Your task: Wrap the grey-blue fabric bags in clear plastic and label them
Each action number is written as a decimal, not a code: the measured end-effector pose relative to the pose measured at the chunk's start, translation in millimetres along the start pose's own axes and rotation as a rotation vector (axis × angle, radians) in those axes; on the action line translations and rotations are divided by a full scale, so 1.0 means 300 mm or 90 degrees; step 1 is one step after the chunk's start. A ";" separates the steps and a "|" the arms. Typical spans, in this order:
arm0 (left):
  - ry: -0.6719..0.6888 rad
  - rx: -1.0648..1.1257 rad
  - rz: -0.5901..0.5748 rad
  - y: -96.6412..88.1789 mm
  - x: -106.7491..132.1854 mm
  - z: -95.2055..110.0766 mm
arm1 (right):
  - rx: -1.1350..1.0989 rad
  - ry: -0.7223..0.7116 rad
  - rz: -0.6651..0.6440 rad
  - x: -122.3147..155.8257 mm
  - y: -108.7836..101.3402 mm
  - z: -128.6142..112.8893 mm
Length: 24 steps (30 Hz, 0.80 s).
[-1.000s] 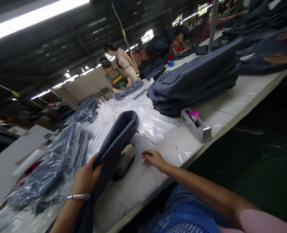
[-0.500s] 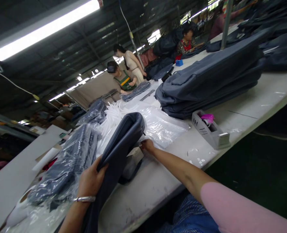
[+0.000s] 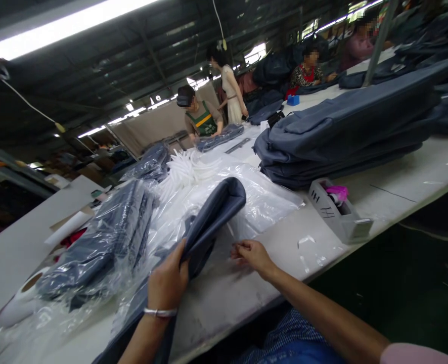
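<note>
My left hand, with a silver bangle at the wrist, grips a long folded dark blue cloth piece. Its rounded far end is raised above the table, and its near end runs down past my forearm. I cannot make out what kind of article it is. To its right, my right hand hovers over the white table, apart from the cloth. Its fingers are pinched together and slightly blurred; whatever they hold, if anything, is not visible. Beyond the cloth lie clear plastic bags in a loose pile.
Plastic-wrapped dark blue pieces lie on the left, near a white roll. A stack of dark blue cloth articles sits at the right, behind a grey box with something pink inside. Co-workers are across the table.
My right hand has come away from the white tag-like piece beside the cloth, which no longer shows. My left hand still grips the cloth. The view has shifted slightly.
</note>
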<state>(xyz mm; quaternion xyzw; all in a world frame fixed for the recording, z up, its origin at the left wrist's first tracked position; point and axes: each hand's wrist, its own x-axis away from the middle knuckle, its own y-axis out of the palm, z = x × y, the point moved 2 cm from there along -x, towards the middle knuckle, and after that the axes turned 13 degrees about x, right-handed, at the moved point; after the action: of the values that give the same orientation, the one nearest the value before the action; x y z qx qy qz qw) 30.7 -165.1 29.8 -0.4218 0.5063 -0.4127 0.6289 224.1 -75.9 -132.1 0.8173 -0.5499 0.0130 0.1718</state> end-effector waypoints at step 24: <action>0.122 0.189 0.097 0.305 0.224 0.048 | 0.320 -0.190 0.297 0.228 -0.316 -0.046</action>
<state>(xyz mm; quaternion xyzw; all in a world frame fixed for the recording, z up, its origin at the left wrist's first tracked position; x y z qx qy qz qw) 63.2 -199.2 -74.3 -0.2438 0.5279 -0.4722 0.6625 339.0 -101.2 -130.0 0.6793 -0.7202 0.0670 -0.1240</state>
